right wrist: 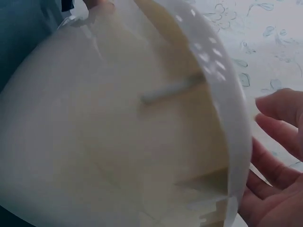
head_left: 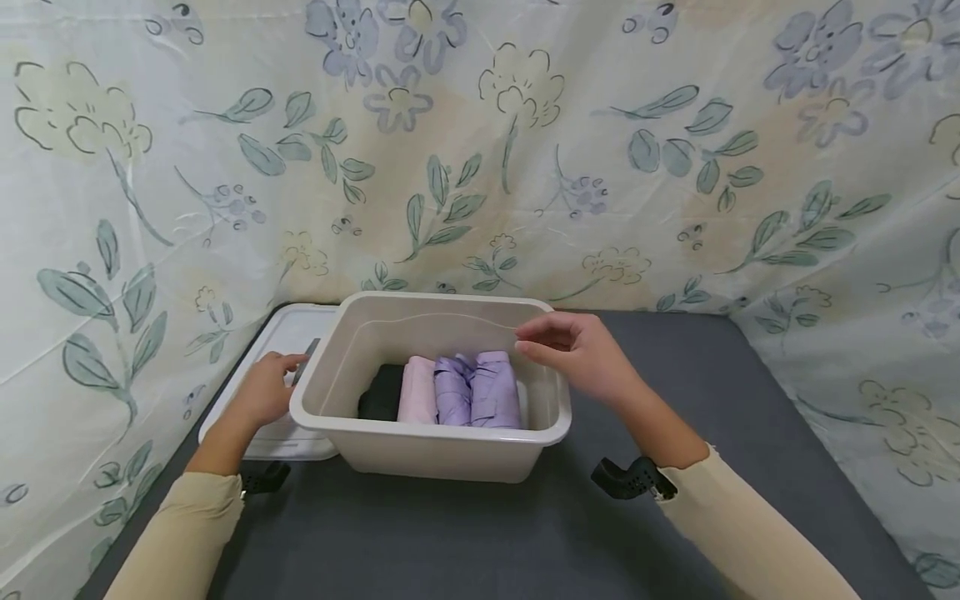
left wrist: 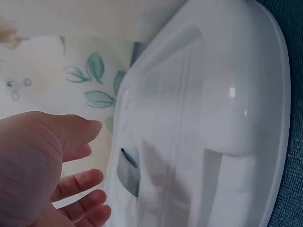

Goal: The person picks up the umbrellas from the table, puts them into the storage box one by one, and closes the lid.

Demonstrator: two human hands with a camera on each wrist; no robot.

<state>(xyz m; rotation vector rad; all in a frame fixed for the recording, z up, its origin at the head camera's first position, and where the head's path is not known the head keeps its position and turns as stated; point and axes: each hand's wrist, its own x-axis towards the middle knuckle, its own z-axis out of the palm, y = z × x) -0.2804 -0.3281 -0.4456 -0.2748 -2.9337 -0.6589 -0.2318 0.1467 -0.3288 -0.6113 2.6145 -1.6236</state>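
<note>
A beige plastic bin stands upright, with a row of folded or rolled cloths inside: a black one, a pink one and two lavender ones. My right hand hovers over the bin's right rim, fingers loosely bent. In the right wrist view its lower fingers lie close against the rim; contact is unclear. Beside the left rim, my left hand is over a white lid, near a grey piece on it. Its fingers are relaxed and hold nothing.
The bin and lid sit on a dark grey table surface, the lid partly behind the bin's left side. A floral cloth hangs behind the table and along both sides. Each wrist wears a black strap.
</note>
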